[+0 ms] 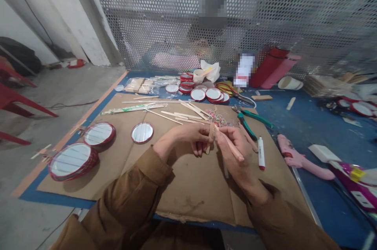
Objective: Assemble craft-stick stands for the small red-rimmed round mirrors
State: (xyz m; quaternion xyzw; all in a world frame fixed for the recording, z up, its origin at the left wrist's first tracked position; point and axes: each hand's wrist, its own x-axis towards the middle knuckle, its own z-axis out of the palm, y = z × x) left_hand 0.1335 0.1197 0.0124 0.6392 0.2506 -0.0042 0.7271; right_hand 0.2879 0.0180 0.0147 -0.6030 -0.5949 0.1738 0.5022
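My left hand is closed round a short flat wooden craft stick, held a little above the cardboard. My right hand pinches a slim, pale pen-like tool, its tip against or close to the stick's upper end; its exact kind cannot be made out. Just behind both hands lie a tangle of coloured strings and several loose craft sticks. Green-handled pliers and a white marker are to the right of my right hand.
Cardboard covers part of the blue table. Left are round red-rimmed pieces with strings; more are piled behind. A pink glue gun and purple power strip lie right. A perforated metal screen stands behind.
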